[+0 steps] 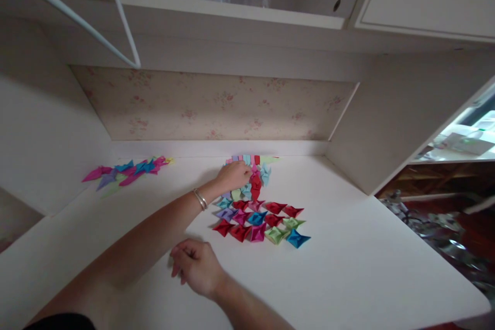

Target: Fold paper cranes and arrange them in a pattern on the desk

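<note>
My left hand point(234, 175) is over the white surface point(359, 263), near the middle of its back edge, fingers curled in beside a pink folded paper point(255, 169); whether they grip it I cannot tell. My right hand point(199, 266) is farther from that edge, fingers loosely bent, and I cannot tell if they hold anything. Coloured folded papers point(257, 218) sit in rows running out from the back edge, a blue one point(298, 238) nearest the right edge. A paper heap point(135, 167) lies toward the back left corner
</note>
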The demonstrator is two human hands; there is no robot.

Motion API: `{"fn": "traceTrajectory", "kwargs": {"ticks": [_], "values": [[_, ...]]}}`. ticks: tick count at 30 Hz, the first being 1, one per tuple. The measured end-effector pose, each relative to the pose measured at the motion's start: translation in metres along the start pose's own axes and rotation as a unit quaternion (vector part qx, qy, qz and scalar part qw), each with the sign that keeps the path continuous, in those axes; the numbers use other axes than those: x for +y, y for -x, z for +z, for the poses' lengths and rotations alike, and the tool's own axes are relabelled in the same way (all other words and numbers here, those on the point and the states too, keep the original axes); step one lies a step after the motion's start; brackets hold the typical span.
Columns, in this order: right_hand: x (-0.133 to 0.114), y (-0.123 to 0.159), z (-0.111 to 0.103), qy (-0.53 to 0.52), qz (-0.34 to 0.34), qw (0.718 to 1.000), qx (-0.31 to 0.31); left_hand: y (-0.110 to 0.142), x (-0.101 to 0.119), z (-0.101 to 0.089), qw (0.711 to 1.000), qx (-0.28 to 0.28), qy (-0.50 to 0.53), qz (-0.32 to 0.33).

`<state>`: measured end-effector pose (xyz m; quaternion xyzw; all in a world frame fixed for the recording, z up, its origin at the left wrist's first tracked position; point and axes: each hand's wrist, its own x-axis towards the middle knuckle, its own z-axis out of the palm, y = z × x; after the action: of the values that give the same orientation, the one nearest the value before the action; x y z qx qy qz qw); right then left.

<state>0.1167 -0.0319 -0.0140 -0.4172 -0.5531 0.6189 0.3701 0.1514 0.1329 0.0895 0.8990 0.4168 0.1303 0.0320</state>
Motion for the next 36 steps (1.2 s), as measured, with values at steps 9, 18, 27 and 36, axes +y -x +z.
{"fn": "traceTrajectory", "kwargs": {"ticks": [9,18,27,36], "values": [[0.009,-0.005,0.002,-0.021,-0.014,1.000,-0.005,0.128,-0.051,-0.006,0.964,0.127,0.188,-0.139],[0.000,-0.002,0.006,-0.005,-0.013,1.000,0.023,0.219,-0.096,0.034,0.823,0.113,0.409,-0.377],[0.003,-0.003,0.011,-0.012,-0.003,0.999,0.044,0.219,-0.093,0.034,0.816,0.129,0.441,-0.349],[-0.059,-0.135,0.014,0.053,-0.070,0.989,0.118,0.218,-0.105,0.039,0.800,0.144,0.466,-0.349]]}}
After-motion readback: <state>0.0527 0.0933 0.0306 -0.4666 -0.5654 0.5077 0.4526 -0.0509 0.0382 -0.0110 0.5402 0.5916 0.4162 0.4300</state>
